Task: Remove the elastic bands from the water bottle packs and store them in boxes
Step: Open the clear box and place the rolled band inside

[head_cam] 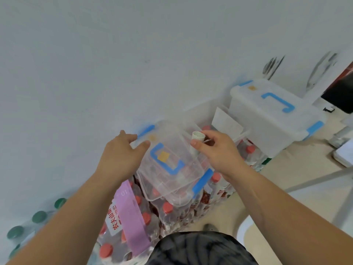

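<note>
My right hand pinches a rolled-up pale band over the open back of a clear plastic box with blue clips. My left hand touches the tilted clear lid of that box near its far left corner, fingers fairly straight. The box sits on shrink-wrapped packs of red-capped water bottles. A wide pink elastic band is still wrapped around the nearest pack at lower left.
A second, closed white box with a blue handle stands on more bottle packs at the right. Green-capped bottles lie at lower left by the white wall. Beige floor shows at right, with a dark shoe below.
</note>
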